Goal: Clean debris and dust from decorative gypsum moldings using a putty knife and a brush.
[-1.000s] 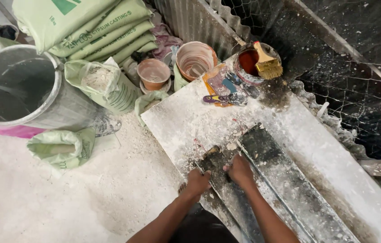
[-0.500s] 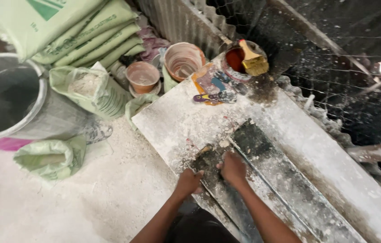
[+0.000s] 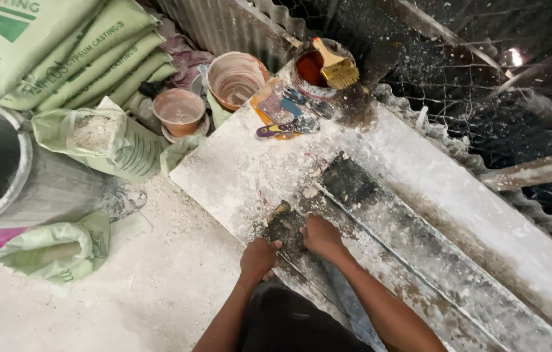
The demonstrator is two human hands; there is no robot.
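Down at the near end of the white-dusted board [image 3: 237, 176], a long dark mould [image 3: 380, 228] lies lengthwise. Both hands press on its near end: the left hand [image 3: 260, 257] fisted at the edge, the right hand [image 3: 321, 236] flat just beside it. Beyond stand a red paint tin [image 3: 308, 72] with a brush [image 3: 336, 65], clay bowls and green sacks [image 3: 87, 58].

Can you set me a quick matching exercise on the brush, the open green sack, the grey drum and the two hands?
Things:
1. Yellow brush
2. Open green sack
3. Grey drum
4. Left hand and right hand

Places:
a. far left edge
b. across the red tin
c. on the dark mould
d. holding white powder, beside the drum

Pairs: 1-b, 2-d, 3-a, 4-c
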